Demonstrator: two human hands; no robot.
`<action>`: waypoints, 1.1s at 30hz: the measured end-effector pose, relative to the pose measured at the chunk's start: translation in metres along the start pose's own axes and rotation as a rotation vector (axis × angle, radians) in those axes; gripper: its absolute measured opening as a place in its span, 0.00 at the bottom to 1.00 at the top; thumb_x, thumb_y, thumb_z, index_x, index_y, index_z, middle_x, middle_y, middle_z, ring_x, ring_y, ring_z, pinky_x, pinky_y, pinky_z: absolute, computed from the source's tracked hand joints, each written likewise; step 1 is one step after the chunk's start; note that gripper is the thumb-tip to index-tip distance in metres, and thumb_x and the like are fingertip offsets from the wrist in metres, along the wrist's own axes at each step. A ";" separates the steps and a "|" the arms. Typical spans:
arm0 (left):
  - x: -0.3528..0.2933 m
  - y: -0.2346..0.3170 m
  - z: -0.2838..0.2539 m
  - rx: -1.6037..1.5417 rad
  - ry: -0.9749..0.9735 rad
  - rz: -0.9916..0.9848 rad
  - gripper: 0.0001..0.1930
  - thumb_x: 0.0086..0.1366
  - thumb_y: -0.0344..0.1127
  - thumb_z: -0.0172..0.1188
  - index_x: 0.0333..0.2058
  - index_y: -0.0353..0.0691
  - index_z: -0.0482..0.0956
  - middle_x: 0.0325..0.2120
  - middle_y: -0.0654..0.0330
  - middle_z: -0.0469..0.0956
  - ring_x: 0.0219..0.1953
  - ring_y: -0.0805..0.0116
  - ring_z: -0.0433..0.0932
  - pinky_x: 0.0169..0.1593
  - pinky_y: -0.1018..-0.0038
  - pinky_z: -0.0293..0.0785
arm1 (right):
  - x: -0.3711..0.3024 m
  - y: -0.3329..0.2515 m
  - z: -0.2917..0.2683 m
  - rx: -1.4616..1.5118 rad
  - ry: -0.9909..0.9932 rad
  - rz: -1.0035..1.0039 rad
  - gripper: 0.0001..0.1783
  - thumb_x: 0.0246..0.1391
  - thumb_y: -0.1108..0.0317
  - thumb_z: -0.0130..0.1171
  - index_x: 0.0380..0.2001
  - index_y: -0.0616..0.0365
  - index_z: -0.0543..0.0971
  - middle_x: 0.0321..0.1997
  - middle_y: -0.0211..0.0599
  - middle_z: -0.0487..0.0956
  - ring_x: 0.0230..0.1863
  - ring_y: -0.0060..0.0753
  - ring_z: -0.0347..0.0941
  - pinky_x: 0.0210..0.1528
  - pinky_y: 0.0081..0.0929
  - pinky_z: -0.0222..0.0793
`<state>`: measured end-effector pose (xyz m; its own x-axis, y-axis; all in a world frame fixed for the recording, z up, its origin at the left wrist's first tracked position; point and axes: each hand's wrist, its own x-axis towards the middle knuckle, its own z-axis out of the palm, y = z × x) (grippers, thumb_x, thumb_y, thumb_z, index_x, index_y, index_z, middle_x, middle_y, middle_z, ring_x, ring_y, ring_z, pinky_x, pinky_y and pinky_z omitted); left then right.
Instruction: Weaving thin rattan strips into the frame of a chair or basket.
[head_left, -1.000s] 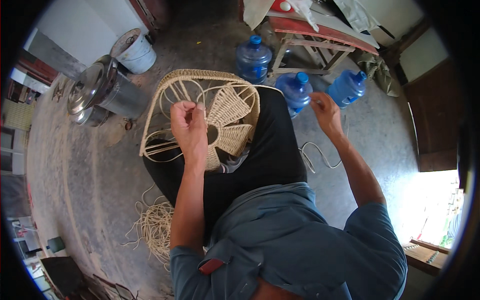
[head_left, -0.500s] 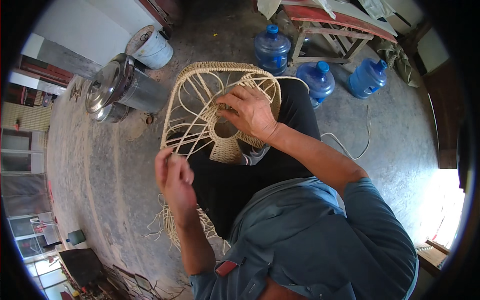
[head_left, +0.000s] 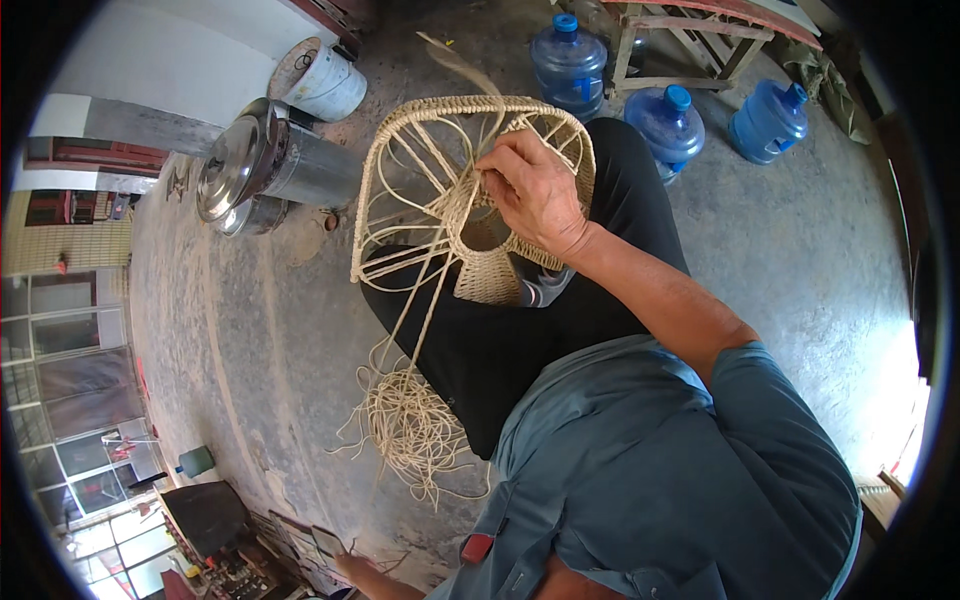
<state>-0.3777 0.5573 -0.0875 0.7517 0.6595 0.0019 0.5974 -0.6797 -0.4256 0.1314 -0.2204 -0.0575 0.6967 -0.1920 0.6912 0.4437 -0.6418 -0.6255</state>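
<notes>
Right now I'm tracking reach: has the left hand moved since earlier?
Yes: the left hand has moved down the view, past the rope pile on the floor.

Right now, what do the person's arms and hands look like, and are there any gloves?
No gloves! The right hand is bare, and no watch shows at its wrist. A loose, plain blue-grey short sleeve ends near the right elbow. The left hand looks bare too, but it shows too small for details.

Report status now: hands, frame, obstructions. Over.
Right hand curled over frame, grip unclear. Left hand low left, grip unclear. Frame on lap, part woven. Cord pile on floor, not blocking.
</notes>
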 end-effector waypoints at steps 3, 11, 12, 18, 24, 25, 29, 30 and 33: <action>-0.059 -0.010 0.012 0.206 -0.181 0.027 0.31 0.75 0.51 0.50 0.72 0.44 0.69 0.73 0.52 0.69 0.72 0.58 0.71 0.69 0.57 0.70 | 0.004 -0.015 0.009 0.029 -0.014 -0.024 0.11 0.54 0.78 0.69 0.40 0.54 0.83 0.44 0.40 0.79 0.41 0.50 0.81 0.42 0.43 0.79; -0.006 0.145 0.051 -0.534 0.024 0.032 0.22 0.74 0.50 0.64 0.41 0.31 0.84 0.37 0.46 0.84 0.39 0.52 0.80 0.45 0.54 0.76 | 0.012 -0.019 0.007 0.000 -0.045 0.103 0.10 0.58 0.79 0.67 0.42 0.56 0.85 0.41 0.45 0.80 0.40 0.52 0.81 0.41 0.42 0.78; 0.004 0.271 0.005 -1.071 0.130 0.038 0.20 0.75 0.47 0.63 0.42 0.31 0.84 0.36 0.48 0.83 0.38 0.54 0.79 0.45 0.59 0.76 | 0.008 -0.014 0.006 -0.059 -0.056 0.069 0.10 0.58 0.79 0.67 0.42 0.56 0.85 0.41 0.45 0.80 0.40 0.52 0.81 0.41 0.42 0.78; -0.042 0.529 -0.284 -1.079 0.340 0.773 0.16 0.70 0.29 0.67 0.55 0.38 0.82 0.47 0.48 0.83 0.53 0.46 0.80 0.60 0.54 0.74 | 0.005 -0.013 0.011 -0.063 -0.036 0.113 0.06 0.60 0.76 0.66 0.41 0.56 0.85 0.41 0.46 0.82 0.41 0.55 0.81 0.41 0.44 0.77; -0.040 0.530 -0.255 -1.034 0.276 0.748 0.10 0.71 0.35 0.68 0.45 0.39 0.80 0.41 0.48 0.82 0.42 0.41 0.81 0.45 0.51 0.77 | 0.006 -0.013 0.006 -0.057 -0.035 0.136 0.11 0.56 0.78 0.68 0.41 0.56 0.80 0.37 0.43 0.79 0.37 0.52 0.79 0.40 0.47 0.76; -0.036 0.519 -0.244 -0.974 0.247 0.666 0.09 0.72 0.36 0.66 0.44 0.39 0.80 0.39 0.47 0.82 0.39 0.41 0.82 0.43 0.50 0.77 | 0.006 -0.011 0.007 -0.048 -0.028 0.125 0.10 0.58 0.77 0.69 0.41 0.56 0.79 0.35 0.41 0.77 0.35 0.49 0.77 0.38 0.45 0.74; 0.007 0.424 -0.161 -0.388 -0.008 0.592 0.14 0.77 0.43 0.57 0.41 0.38 0.83 0.33 0.42 0.85 0.42 0.37 0.83 0.44 0.42 0.75 | 0.006 -0.011 0.009 0.009 -0.012 0.166 0.13 0.53 0.80 0.66 0.41 0.57 0.79 0.39 0.44 0.79 0.37 0.54 0.80 0.39 0.48 0.76; 0.004 0.417 -0.176 -0.177 -0.083 0.620 0.16 0.77 0.44 0.57 0.42 0.37 0.85 0.35 0.44 0.86 0.41 0.38 0.84 0.45 0.44 0.76 | 0.006 -0.009 0.007 0.001 -0.013 0.172 0.13 0.53 0.80 0.66 0.41 0.57 0.79 0.39 0.44 0.79 0.37 0.54 0.80 0.39 0.48 0.76; -0.033 0.457 -0.256 -0.702 0.132 0.564 0.14 0.76 0.43 0.61 0.43 0.38 0.85 0.34 0.49 0.84 0.39 0.46 0.83 0.44 0.50 0.77 | 0.006 -0.013 0.006 0.007 -0.041 0.183 0.12 0.54 0.80 0.67 0.41 0.56 0.81 0.39 0.43 0.79 0.37 0.53 0.80 0.38 0.47 0.77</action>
<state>-0.0576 0.1427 -0.0511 0.9842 0.1570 0.0821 0.1316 -0.9582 0.2541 0.1333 -0.2086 -0.0469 0.7886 -0.2745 0.5502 0.3113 -0.5933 -0.7423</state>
